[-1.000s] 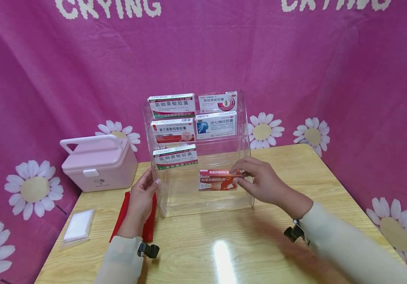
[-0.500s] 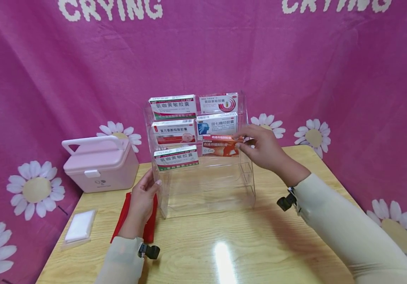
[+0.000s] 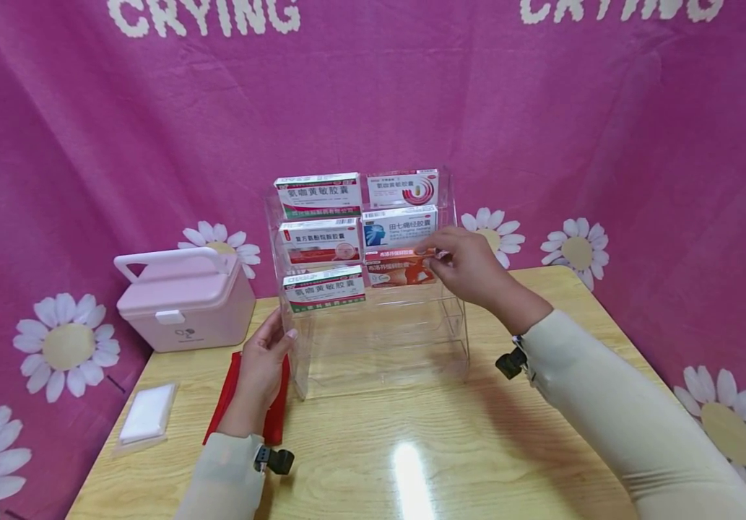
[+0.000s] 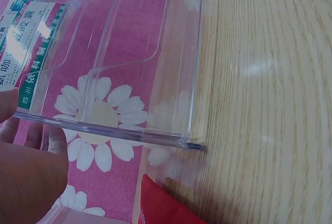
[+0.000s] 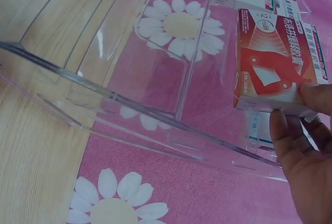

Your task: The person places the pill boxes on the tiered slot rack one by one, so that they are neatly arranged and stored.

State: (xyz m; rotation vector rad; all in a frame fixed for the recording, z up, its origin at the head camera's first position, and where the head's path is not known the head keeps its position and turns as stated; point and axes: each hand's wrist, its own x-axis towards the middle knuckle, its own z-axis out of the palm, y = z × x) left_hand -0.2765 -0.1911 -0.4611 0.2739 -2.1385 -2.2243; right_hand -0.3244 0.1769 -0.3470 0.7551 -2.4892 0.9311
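A red-orange medicine box (image 3: 391, 273) is pinched by its right end between the thumb and fingers of my right hand (image 3: 476, 269). It lies in the third tier, right column, of a clear acrylic display rack (image 3: 302, 361), just below a white-and-blue medicine box (image 3: 400, 225). In the right wrist view the red-orange box (image 5: 270, 58) faces the camera, thumb on its front. My left hand (image 3: 263, 365) grips the rack's left side edge, thumb in front and fingers behind. To the left of the red-orange box sits a white-and-green medicine box (image 3: 323, 289).
Three more boxes fill the upper tiers: a white-and-green one (image 3: 319, 195), a white-and-red one (image 3: 321, 242) and a pink-ringed one (image 3: 402, 189). A pink lidded case (image 3: 184, 307), a red cloth-like item (image 3: 275, 415) and a white packet (image 3: 147, 413) are at left.
My right hand has raised the red-orange box from in front of the rack's lower part to the third tier, then moved slightly left with it. The left hand stays at the rack's side.
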